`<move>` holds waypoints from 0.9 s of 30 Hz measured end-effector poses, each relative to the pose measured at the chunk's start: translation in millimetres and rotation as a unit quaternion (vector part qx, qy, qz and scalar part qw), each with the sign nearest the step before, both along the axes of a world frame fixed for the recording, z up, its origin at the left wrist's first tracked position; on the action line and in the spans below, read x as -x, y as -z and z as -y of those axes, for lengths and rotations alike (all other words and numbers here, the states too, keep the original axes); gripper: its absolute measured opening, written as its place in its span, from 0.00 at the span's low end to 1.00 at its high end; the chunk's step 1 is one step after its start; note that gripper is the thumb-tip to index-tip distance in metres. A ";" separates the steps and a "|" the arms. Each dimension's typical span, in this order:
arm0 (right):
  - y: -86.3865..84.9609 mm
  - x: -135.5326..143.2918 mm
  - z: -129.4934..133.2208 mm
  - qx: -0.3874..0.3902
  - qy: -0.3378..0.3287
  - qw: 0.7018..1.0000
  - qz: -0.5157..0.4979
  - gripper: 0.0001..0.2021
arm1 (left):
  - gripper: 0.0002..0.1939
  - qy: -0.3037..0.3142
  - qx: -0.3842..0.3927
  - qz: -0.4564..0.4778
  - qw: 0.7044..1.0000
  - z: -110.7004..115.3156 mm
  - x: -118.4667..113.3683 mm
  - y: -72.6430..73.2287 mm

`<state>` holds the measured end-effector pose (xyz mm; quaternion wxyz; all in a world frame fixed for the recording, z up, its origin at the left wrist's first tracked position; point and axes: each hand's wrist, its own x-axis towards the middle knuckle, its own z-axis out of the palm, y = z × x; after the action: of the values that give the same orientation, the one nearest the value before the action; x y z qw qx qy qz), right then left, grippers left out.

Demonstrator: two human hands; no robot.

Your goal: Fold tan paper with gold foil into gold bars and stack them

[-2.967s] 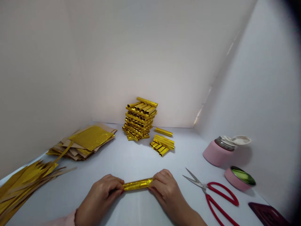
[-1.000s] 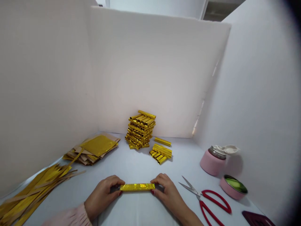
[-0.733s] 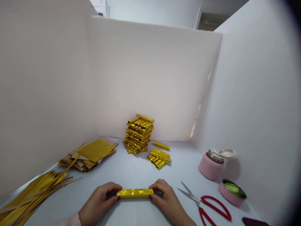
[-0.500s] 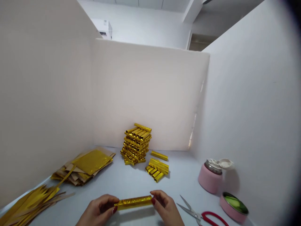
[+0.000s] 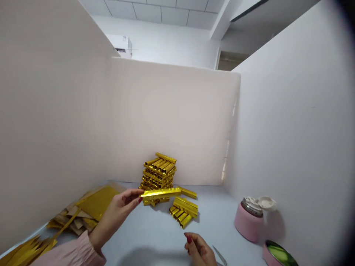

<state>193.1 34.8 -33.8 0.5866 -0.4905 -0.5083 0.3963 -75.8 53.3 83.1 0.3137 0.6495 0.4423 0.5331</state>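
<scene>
My left hand [image 5: 123, 205] pinches the left end of a shiny gold foil paper tube [image 5: 162, 193], holding it raised and nearly level. Behind it, the tube partly hides a tall stack of gold foil tubes [image 5: 159, 173] laid crosswise in layers. A smaller group of tubes [image 5: 185, 208] lies right of the stack, with one single tube [image 5: 188, 193] just behind. Low in front, my right hand [image 5: 200, 249] is off the tube, its fingers loosely curled and nothing visible in them.
At left lie gold paper sheets [image 5: 97, 203] and cut gold strips [image 5: 26, 253]. Scissors [image 5: 220, 255] show only a blade beside my right hand. A pink flask [image 5: 248, 221] with its lid flipped up and a round pink container [image 5: 277, 255] stand right. White partitions [image 5: 172, 122] enclose the table.
My left hand has lifted the tube up and forward towards the stack. My right hand has let go of the tube's other end. The view has tilted up slightly.
</scene>
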 end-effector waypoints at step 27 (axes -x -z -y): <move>-67.4 8.0 -8.4 0.061 -0.010 0.990 -0.126 0.23 | 0.27 0.064 0.065 -0.015 0.996 38.5 6.0 126.7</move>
<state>185.2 43.3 33.6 0.6110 -0.4666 -0.4094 0.4912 -81.7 14.8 -43.6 0.3819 0.6624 0.4384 0.4725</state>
